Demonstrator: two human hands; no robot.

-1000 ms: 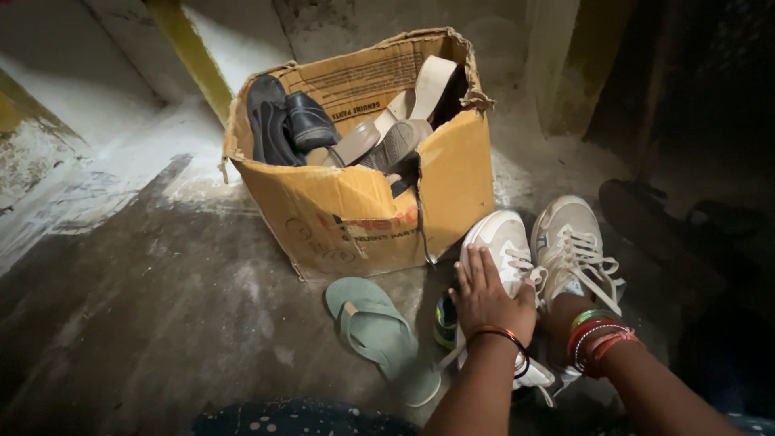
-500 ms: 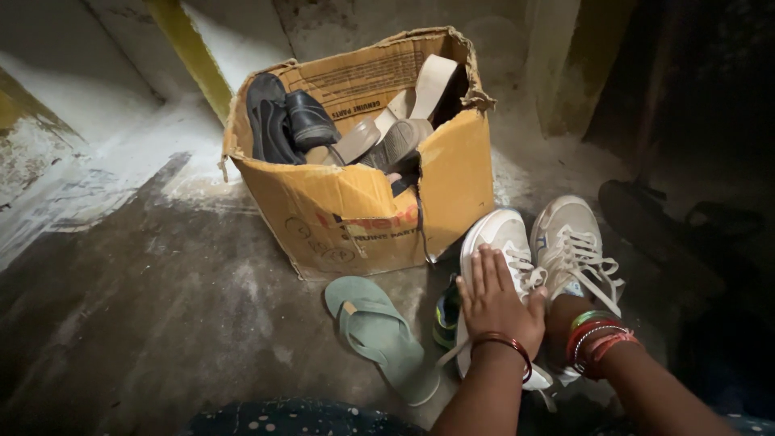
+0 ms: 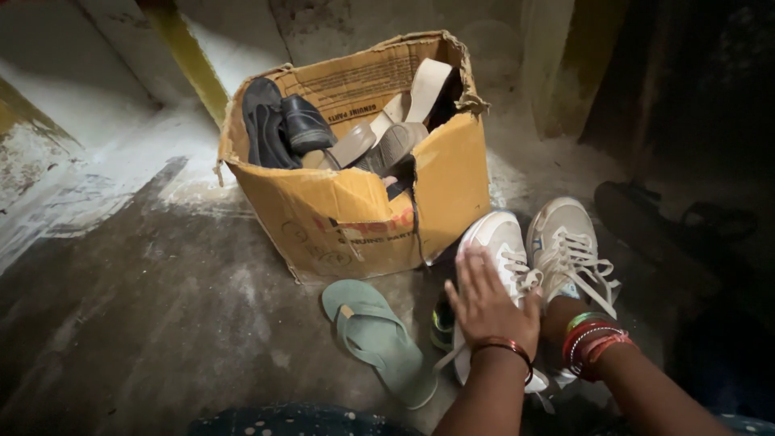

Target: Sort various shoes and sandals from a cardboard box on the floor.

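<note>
While a green flip-flop [image 3: 378, 340] lies on the concrete floor [image 3: 161, 307] by the torn cardboard box [image 3: 355, 210] (stuffed with shoes), the left hand [image 3: 488, 305] rests flat, fingers spread, on a white sneaker [image 3: 500, 242], toe pointing away toward the box. Right hand [image 3: 557, 316] is mostly hidden behind the second sneaker [image 3: 565, 242], so can't tell its grip.

My left hand [image 3: 488, 305] lies flat, palm down, fingers straight and close together, pointing away from me. A dark bangle circles that wrist, and the forearm runs up from the bottom edge. My right forearm comes in from the lower right, wrist stacked with coloured bangles; the right hand itself is hidden behind my left.
</note>
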